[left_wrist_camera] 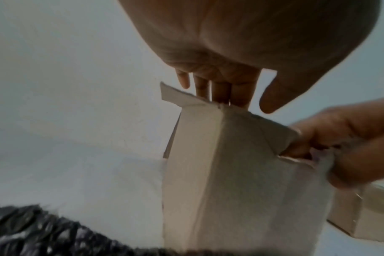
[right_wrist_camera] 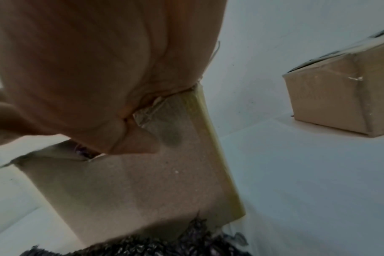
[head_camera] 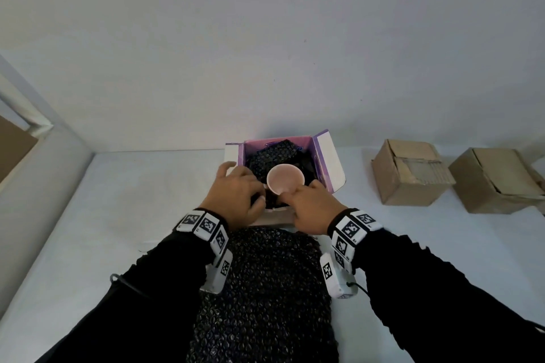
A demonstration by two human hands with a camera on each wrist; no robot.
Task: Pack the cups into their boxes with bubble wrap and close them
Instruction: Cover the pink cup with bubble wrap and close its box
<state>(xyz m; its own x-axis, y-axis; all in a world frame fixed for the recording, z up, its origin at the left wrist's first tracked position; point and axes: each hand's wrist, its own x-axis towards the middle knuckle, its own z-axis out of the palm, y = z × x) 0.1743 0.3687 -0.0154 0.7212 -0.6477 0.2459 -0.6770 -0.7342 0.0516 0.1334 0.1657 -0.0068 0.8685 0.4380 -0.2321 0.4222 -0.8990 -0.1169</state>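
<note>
An open white box [head_camera: 330, 162] with a purple inside stands at the middle of the table. A pink cup [head_camera: 284, 183] sits upright in it, mouth up, with black bubble wrap [head_camera: 274, 156] packed around it. My left hand [head_camera: 250, 186] lies over the box's left edge. In the left wrist view its fingers [left_wrist_camera: 221, 90] reach fairly straight down behind the box [left_wrist_camera: 230, 173] wall, with the thumb apart. My right hand [head_camera: 295, 196] is at the near right corner beside the cup's rim. Its thumb [right_wrist_camera: 138, 142] lies on the box's [right_wrist_camera: 143, 190] outer wall, with its fingers curled over the edge.
A large sheet of black bubble wrap [head_camera: 265, 289] lies on the table between my forearms, just in front of the box. Two closed brown cardboard boxes [head_camera: 410, 177] [head_camera: 495, 180] stand at the right by the wall. A white wall rises directly behind the open box.
</note>
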